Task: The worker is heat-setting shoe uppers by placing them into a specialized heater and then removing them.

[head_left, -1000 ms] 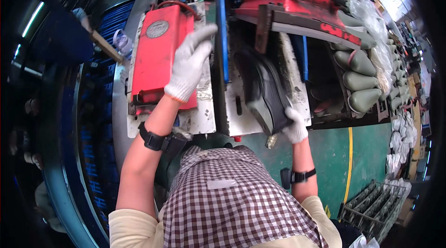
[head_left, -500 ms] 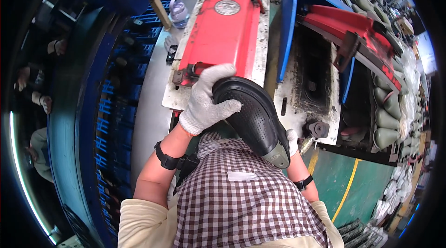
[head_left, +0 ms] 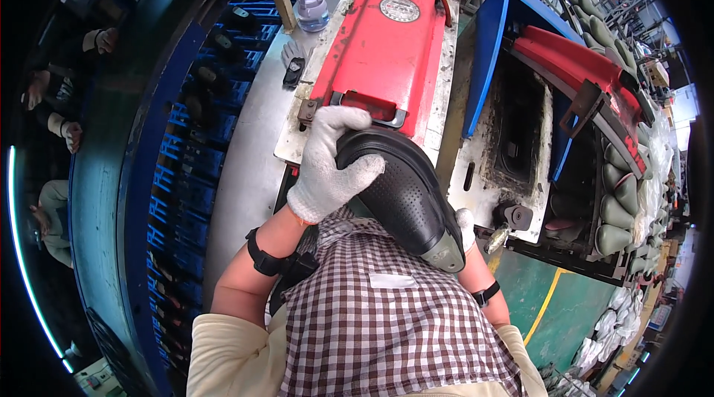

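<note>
A black shoe [head_left: 398,200] with small perforations over its upper is held in front of my chest, toe up and to the left. A grey-green last [head_left: 445,250] shows at its heel end. My left hand [head_left: 327,174], in a white knitted glove, is closed round the toe, its thumb lying on the upper and its fingers curled over the far edge. At the heel's right side my right hand [head_left: 466,229], also gloved, holds the shoe from behind. Most of that hand is hidden by the shoe.
A red-lidded machine [head_left: 379,47] stands just ahead. Right of it, another machine has its red lid [head_left: 573,59] raised beside a blue guard [head_left: 487,55]. Several grey-green lasts [head_left: 613,237] stack at right. A bottle [head_left: 312,10] and glove [head_left: 294,51] lie by a blue-racked conveyor [head_left: 167,174]. Other people's hands show far left.
The view has turned a little, so the machines sit farther right and lower in the picture. Both hands keep their hold on the shoe, which has hardly moved against my body.
</note>
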The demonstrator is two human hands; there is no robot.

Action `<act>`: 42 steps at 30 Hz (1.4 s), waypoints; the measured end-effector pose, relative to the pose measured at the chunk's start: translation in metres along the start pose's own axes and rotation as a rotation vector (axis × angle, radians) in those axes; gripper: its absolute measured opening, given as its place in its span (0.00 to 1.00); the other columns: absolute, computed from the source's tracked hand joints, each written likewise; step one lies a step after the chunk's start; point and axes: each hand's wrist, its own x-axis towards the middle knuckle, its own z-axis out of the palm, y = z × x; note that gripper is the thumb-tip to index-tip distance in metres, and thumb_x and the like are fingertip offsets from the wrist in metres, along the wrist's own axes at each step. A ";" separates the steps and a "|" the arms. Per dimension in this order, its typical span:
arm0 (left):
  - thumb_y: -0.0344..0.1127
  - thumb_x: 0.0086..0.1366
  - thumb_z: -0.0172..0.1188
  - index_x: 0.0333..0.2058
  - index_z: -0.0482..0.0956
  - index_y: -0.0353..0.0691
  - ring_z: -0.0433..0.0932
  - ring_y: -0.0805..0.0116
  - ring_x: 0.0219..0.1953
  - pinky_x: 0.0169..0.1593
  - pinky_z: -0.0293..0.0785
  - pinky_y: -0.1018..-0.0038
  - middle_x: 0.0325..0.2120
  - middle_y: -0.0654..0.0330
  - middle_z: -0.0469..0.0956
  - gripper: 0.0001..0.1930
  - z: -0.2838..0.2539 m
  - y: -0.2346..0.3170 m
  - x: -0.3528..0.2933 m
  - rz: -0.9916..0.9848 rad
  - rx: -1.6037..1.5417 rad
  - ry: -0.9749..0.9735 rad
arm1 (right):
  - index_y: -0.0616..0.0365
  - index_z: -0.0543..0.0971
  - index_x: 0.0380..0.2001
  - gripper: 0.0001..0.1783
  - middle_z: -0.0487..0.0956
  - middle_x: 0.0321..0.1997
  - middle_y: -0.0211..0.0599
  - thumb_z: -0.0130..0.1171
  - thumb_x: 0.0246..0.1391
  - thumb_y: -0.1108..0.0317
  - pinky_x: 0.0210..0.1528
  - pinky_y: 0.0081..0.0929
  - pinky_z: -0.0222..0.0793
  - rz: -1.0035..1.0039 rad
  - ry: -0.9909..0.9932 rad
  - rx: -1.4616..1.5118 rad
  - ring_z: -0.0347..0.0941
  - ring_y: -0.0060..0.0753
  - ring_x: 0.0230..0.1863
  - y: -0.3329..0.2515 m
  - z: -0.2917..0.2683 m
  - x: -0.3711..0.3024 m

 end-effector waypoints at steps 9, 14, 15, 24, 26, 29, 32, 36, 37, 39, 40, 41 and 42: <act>0.28 0.57 0.72 0.50 0.75 0.35 0.79 0.70 0.49 0.56 0.76 0.71 0.46 0.58 0.78 0.22 -0.022 -0.005 0.005 0.087 0.138 -0.098 | 0.61 0.64 0.73 0.50 0.68 0.74 0.52 0.63 0.52 0.46 0.76 0.45 0.63 -0.096 0.010 -0.383 0.70 0.49 0.71 0.002 -0.034 -0.002; 0.28 0.58 0.71 0.50 0.75 0.35 0.80 0.69 0.48 0.55 0.77 0.71 0.45 0.57 0.79 0.22 -0.025 0.000 0.006 0.109 0.226 -0.140 | 0.61 0.63 0.74 0.54 0.68 0.74 0.51 0.65 0.51 0.38 0.76 0.45 0.64 -0.088 0.078 -0.396 0.69 0.48 0.71 0.012 -0.008 -0.005; 0.28 0.58 0.71 0.52 0.74 0.35 0.80 0.68 0.47 0.54 0.77 0.71 0.46 0.57 0.79 0.24 -0.023 0.001 0.005 0.059 0.170 -0.138 | 0.61 0.63 0.74 0.54 0.68 0.74 0.51 0.65 0.51 0.38 0.76 0.45 0.64 -0.093 0.079 -0.398 0.69 0.48 0.71 0.009 -0.018 -0.006; 0.29 0.60 0.65 0.60 0.67 0.34 0.77 0.65 0.55 0.61 0.74 0.68 0.52 0.52 0.76 0.29 -0.013 0.033 0.003 -0.240 -0.095 -0.174 | 0.74 0.65 0.68 0.49 0.74 0.67 0.61 0.68 0.38 0.72 0.67 0.47 0.74 -0.066 -0.031 -0.210 0.77 0.54 0.63 -0.004 -0.021 -0.009; 0.31 0.60 0.62 0.58 0.69 0.34 0.78 0.63 0.55 0.63 0.73 0.67 0.53 0.50 0.77 0.27 -0.016 0.038 0.005 -0.338 -0.147 -0.171 | 0.73 0.65 0.68 0.51 0.73 0.67 0.60 0.70 0.37 0.70 0.68 0.46 0.72 -0.083 -0.053 -0.280 0.76 0.53 0.64 -0.004 -0.007 -0.010; 0.39 0.59 0.59 0.53 0.74 0.33 0.75 0.59 0.59 0.67 0.68 0.64 0.53 0.48 0.77 0.24 -0.019 0.042 0.008 -0.456 -0.280 -0.200 | 0.73 0.65 0.68 0.53 0.73 0.68 0.59 0.72 0.36 0.68 0.70 0.45 0.69 -0.104 -0.087 -0.382 0.75 0.52 0.65 -0.002 0.014 -0.012; 0.37 0.58 0.59 0.51 0.76 0.33 0.77 0.59 0.57 0.65 0.70 0.64 0.51 0.49 0.78 0.22 -0.021 0.040 0.009 -0.469 -0.367 -0.192 | 0.73 0.65 0.68 0.55 0.72 0.69 0.58 0.75 0.35 0.65 0.72 0.44 0.66 -0.121 -0.123 -0.485 0.73 0.51 0.67 -0.002 0.035 -0.014; 0.36 0.57 0.59 0.48 0.76 0.33 0.79 0.60 0.54 0.63 0.72 0.64 0.47 0.49 0.80 0.20 -0.022 0.041 0.010 -0.493 -0.389 -0.170 | 0.73 0.67 0.67 0.55 0.73 0.69 0.57 0.76 0.33 0.63 0.74 0.44 0.62 -0.184 -0.047 -0.596 0.71 0.50 0.68 -0.003 0.060 -0.024; 0.36 0.57 0.59 0.46 0.76 0.33 0.80 0.61 0.52 0.62 0.74 0.64 0.45 0.49 0.81 0.19 -0.025 0.038 0.009 -0.511 -0.404 -0.160 | 0.73 0.68 0.66 0.54 0.73 0.69 0.57 0.76 0.33 0.62 0.74 0.43 0.63 -0.180 -0.044 -0.665 0.71 0.49 0.68 -0.003 0.067 -0.026; 0.35 0.57 0.59 0.44 0.76 0.33 0.81 0.61 0.50 0.61 0.75 0.65 0.44 0.49 0.81 0.18 -0.026 0.036 0.010 -0.530 -0.419 -0.152 | 0.73 0.69 0.65 0.54 0.73 0.69 0.56 0.77 0.33 0.61 0.73 0.42 0.63 -0.176 -0.040 -0.733 0.71 0.48 0.68 -0.004 0.069 -0.028; 0.35 0.57 0.59 0.44 0.76 0.33 0.81 0.61 0.49 0.60 0.75 0.66 0.43 0.49 0.81 0.17 -0.026 0.038 0.010 -0.524 -0.407 -0.144 | 0.73 0.70 0.65 0.53 0.73 0.68 0.55 0.76 0.33 0.60 0.73 0.42 0.63 -0.198 -0.039 -0.762 0.72 0.48 0.68 -0.005 0.068 -0.028; 0.34 0.56 0.59 0.43 0.76 0.33 0.81 0.62 0.48 0.59 0.76 0.67 0.42 0.49 0.81 0.16 -0.025 0.039 0.010 -0.518 -0.395 -0.137 | 0.73 0.71 0.64 0.52 0.73 0.68 0.55 0.76 0.33 0.59 0.73 0.41 0.63 -0.219 -0.037 -0.790 0.72 0.47 0.67 -0.005 0.067 -0.029; 0.34 0.56 0.59 0.43 0.76 0.33 0.81 0.62 0.48 0.59 0.76 0.67 0.42 0.49 0.81 0.16 -0.025 0.038 0.009 -0.519 -0.395 -0.137 | 0.73 0.71 0.64 0.52 0.73 0.68 0.55 0.76 0.33 0.59 0.73 0.41 0.63 -0.219 -0.036 -0.790 0.72 0.47 0.67 -0.004 0.067 -0.029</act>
